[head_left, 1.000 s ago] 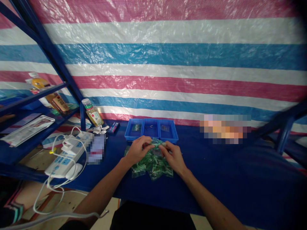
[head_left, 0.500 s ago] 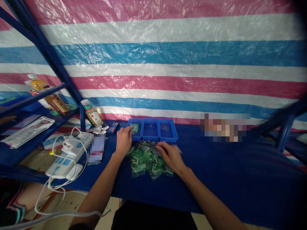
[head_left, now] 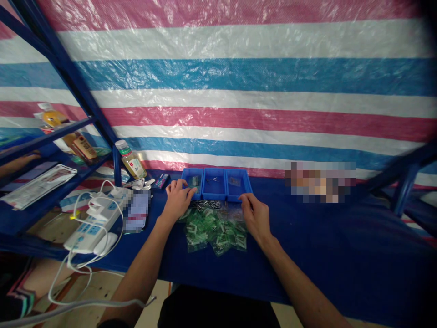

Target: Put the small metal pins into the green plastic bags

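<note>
My left hand [head_left: 178, 199] is at the left blue bin [head_left: 183, 172], fingers apart, its thumb over the bin's front edge; nothing shows in it. Green packets lie inside that bin. The middle blue bin [head_left: 214, 189] holds a few small metal pieces, and the right blue bin [head_left: 244, 184] a small clear packet. My right hand [head_left: 256, 217] is closed, its fingertips curled by the front right corner of the right bin; what they hold, if anything, is hidden. Between my hands lie dark metal pieces [head_left: 209, 204] and a spread pile of green plastic packets [head_left: 208, 228].
On the left stand a power strip [head_left: 88, 228] with white cables, a phone [head_left: 137, 212] and a bottle [head_left: 131, 159]. A blue frame [head_left: 102, 125] rises beside them. Another person's arm [head_left: 20, 165] shows at far left. A pixelated patch [head_left: 321, 182] lies at the back right.
My right hand has moved right, off the pile to beside the right bin. My left hand has drawn back slightly from the left bin, and its fingers have spread.
</note>
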`<state>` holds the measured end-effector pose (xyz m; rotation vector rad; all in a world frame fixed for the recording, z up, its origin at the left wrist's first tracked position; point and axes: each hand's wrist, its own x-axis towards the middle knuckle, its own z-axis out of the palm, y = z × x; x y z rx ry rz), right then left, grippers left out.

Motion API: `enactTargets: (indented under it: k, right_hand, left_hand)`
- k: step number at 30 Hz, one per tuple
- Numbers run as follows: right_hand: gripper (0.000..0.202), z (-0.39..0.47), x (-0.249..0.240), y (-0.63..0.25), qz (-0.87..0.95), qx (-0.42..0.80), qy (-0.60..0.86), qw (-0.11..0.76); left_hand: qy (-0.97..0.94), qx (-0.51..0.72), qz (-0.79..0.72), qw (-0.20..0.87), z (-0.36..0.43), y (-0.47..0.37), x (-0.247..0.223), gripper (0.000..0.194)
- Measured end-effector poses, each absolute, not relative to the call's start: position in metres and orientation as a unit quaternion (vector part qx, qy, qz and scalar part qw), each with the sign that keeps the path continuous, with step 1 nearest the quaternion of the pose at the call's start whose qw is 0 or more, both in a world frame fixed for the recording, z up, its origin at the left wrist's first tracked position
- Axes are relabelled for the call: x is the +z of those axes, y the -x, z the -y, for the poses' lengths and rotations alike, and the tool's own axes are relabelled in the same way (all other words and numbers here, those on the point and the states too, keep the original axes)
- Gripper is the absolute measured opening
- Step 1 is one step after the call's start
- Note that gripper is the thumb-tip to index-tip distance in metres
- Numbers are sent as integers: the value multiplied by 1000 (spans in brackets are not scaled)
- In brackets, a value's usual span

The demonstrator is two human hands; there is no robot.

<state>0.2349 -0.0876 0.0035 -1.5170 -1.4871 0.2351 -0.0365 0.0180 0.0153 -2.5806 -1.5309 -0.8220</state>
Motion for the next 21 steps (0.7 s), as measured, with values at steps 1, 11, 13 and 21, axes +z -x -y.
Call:
enactTargets:
  k: [1, 11, 13, 21]
  right_hand:
    - [40, 86, 3, -237, 613, 89, 624, 475]
    - [25, 81, -10, -231, 739, 65, 591, 315]
    - [19, 82, -11, -229, 743, 58, 589, 312]
    - [24, 86, 1, -226, 718, 64, 571, 393]
  left_hand:
    - [830, -262, 492, 13, -17, 36, 15, 43]
    - [823, -300, 482, 0, -16, 34, 15, 37]
    - [827, -324, 460, -7, -13, 32, 19, 32]
    - [887, -368, 251, -122, 9, 12, 36, 24]
